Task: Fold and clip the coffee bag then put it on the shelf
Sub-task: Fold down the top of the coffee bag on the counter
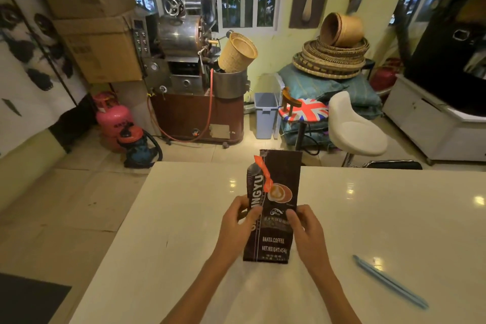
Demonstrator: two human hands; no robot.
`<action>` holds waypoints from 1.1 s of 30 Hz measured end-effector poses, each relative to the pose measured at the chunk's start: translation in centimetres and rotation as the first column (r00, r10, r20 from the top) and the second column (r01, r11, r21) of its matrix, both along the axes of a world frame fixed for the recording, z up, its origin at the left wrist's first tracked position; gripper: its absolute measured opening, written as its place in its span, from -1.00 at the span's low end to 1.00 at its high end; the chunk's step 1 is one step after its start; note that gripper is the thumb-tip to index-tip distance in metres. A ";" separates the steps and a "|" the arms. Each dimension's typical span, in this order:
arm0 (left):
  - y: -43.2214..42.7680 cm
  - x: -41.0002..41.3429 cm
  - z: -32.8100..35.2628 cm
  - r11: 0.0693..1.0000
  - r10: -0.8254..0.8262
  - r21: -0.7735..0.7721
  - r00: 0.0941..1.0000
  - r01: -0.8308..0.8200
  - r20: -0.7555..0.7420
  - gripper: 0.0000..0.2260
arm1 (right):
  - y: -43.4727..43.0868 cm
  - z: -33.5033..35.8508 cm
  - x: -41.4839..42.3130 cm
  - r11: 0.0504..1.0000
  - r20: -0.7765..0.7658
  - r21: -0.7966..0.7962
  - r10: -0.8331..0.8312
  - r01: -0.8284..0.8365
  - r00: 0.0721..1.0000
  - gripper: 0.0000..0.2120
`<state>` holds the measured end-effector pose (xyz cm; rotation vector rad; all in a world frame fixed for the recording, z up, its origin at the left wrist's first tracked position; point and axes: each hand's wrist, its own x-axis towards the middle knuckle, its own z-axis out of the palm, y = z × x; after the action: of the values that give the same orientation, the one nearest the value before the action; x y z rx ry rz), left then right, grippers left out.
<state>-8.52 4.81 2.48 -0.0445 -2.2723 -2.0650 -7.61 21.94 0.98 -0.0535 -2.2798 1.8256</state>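
Coffee bag (273, 208): upright at centre frame on the white table (394, 218), long axis vertical, unfolded top edge far from both grips.
Left hand (238, 223): closed on the bag's left edge at mid-height, thumb over the front.
Right hand (303, 226): closed on the right edge, level with the left.
Key relation: top flap lies above and beyond both hands; either equally near, both must slide up to fold.
Blue clip (389, 280): flat at lower right, well apart, nearer the right hand.
Obstructions: none between hands and clip.
Shelf: not identifiable.
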 end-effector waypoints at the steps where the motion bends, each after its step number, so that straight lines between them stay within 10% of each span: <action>1: 0.0 -0.4 0.5 0.998 0.036 -0.055 0.999 -0.037 -0.023 -0.91 | 0.1 0.2 -0.1 0.999 -0.008 0.033 -0.017 0.018 1.000 -0.85; 16: 1.1 -0.9 0.0 0.999 0.039 -0.013 0.999 -0.039 -0.019 -0.93 | 0.7 1.4 -0.9 0.997 0.011 -0.008 -0.082 0.082 0.997 -0.86; 18: 1.1 -0.9 -0.1 0.998 -0.005 0.069 1.000 0.006 -0.019 -0.66 | 0.6 1.2 -1.4 0.991 0.003 -0.107 -0.081 0.081 0.997 -0.64; 22: 0.0 -3.4 -0.2 0.964 -0.097 -0.262 0.982 0.051 -0.163 -0.46 | 1.0 0.7 -3.9 0.996 -0.051 0.083 -0.018 0.022 0.999 -0.47; 27: 0.2 -5.8 0.6 0.972 0.011 -0.232 0.996 -0.032 -0.093 -0.60 | 1.9 -0.4 -6.1 0.927 -0.204 0.364 -0.014 0.089 0.979 -0.62; 33: 1.2 -4.1 0.8 0.955 0.171 -0.236 0.983 -0.182 -0.066 -0.89 | 2.7 0.4 -4.4 0.946 -0.219 0.288 -0.089 0.152 0.972 -0.84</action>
<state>-12.66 5.99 3.27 0.0957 -2.3892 -1.6787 -11.98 24.64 1.39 0.0410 -2.3235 1.3377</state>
